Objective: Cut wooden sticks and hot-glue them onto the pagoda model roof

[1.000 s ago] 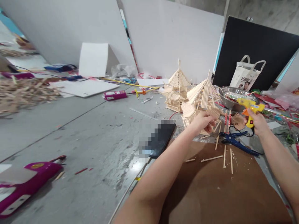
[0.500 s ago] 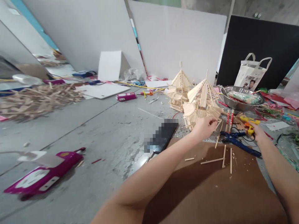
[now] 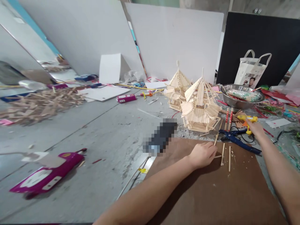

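Note:
My left hand [image 3: 203, 154] rests low over the brown mat [image 3: 215, 193], fingers curled together at a short wooden stick [image 3: 218, 156]; its fingertips are partly hidden. More thin sticks lie just right of it, among them an upright-lying wooden stick [image 3: 229, 158]. My right hand [image 3: 257, 128] is closed round a yellow hot glue gun [image 3: 249, 131], beside dark blue cutting pliers [image 3: 241, 143]. Beyond my left hand stands a stick-built pavilion model [image 3: 200, 117] with a pointed roof. Behind it is a second pavilion model [image 3: 175, 90].
A phone [image 3: 161, 136] lies left of the mat. Red-marked stick bundles [image 3: 228, 119] lie near the glue gun. Further back are a metal bowl [image 3: 241, 101] and a tote bag [image 3: 252, 73]. To the left are a purple power strip [image 3: 49, 175] and a pile of wood strips [image 3: 47, 104].
My left hand has come down from the front of the nearer pavilion to the short stick on the mat. My right hand stays at the glue gun, with a slight shift.

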Demonstrator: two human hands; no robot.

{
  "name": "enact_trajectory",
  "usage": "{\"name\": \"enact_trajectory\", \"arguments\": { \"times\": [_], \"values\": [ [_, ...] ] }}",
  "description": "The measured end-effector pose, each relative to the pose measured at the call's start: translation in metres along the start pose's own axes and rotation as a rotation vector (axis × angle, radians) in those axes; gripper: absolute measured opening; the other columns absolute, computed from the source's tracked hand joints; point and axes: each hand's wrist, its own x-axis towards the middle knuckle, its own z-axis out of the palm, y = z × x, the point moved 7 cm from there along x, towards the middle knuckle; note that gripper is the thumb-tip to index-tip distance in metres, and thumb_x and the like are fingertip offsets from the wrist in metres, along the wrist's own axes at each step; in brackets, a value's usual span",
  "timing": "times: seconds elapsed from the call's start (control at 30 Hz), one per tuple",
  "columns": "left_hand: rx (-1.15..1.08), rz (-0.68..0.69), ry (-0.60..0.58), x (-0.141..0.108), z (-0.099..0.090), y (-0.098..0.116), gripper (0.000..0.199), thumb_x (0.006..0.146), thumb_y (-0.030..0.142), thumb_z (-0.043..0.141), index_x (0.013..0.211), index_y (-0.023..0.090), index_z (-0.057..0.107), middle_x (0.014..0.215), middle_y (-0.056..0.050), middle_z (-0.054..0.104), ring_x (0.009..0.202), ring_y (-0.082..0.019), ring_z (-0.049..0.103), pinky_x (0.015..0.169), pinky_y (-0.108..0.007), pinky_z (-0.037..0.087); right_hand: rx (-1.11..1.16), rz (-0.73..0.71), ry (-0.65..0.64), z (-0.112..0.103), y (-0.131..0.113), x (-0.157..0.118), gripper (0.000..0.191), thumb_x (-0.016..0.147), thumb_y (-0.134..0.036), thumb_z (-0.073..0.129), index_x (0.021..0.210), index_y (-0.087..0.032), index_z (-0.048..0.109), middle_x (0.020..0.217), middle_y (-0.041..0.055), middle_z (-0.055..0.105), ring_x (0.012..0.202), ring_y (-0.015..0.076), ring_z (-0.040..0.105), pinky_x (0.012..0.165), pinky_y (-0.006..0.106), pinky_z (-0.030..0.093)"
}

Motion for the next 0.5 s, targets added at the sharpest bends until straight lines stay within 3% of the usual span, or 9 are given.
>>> {"name": "enact_trajectory", "arguments": {
  "times": [0.13, 0.3, 0.37, 0.5],
  "values": [
    [0.023, 0.052, -0.024, -0.002, 0.006, 0.006, 0.027, 0.089, 0.023, 0.035, 0.080, 0.017, 0.060, 0.081, -0.004, 0.063, 0.069, -0.013, 0.058, 0.057, -0.024, 0.041, -0.112, 0.054, 0.015, -0.005, 0.007, 0.000, 0.056, 0.073, -0.069, 0.040, 0.055, -0.020, 0.058, 0.054, 0.0159, 0.059, 0.078, 0.0348, 0.062, 0.067, 0.044, 0.044],
    [0.021, 0.070, -0.032, -0.002, 0.004, 0.007, 0.028, 0.089, 0.023, 0.035, 0.080, 0.016, 0.061, 0.081, -0.005, 0.062, 0.070, -0.013, 0.057, 0.057, -0.024, 0.041, -0.323, 0.165, -0.015, -0.009, 0.014, -0.005, 0.082, 0.076, -0.074, 0.020, 0.092, -0.009, 0.067, 0.100, 0.0261, 0.065, 0.098, 0.0372, 0.060, 0.074, 0.043, 0.045],
    [0.033, 0.067, -0.041, -0.001, 0.003, 0.006, 0.028, 0.089, 0.023, 0.035, 0.080, 0.016, 0.060, 0.081, -0.005, 0.063, 0.071, -0.012, 0.058, 0.057, -0.023, 0.041, -0.349, 0.155, -0.024, -0.010, 0.012, -0.005, 0.086, 0.076, -0.074, 0.016, 0.099, -0.008, 0.066, 0.104, 0.0260, 0.064, 0.099, 0.0365, 0.059, 0.075, 0.042, 0.045],
    [0.056, 0.071, -0.064, -0.001, 0.005, 0.005, 0.028, 0.089, 0.023, 0.035, 0.080, 0.016, 0.060, 0.081, -0.005, 0.063, 0.071, -0.013, 0.058, 0.057, -0.023, 0.041, -0.358, 0.144, -0.011, -0.016, 0.011, -0.006, 0.081, 0.077, -0.074, 0.019, 0.095, -0.012, 0.068, 0.103, 0.0224, 0.066, 0.097, 0.0341, 0.061, 0.074, 0.040, 0.045]
  ]
}}
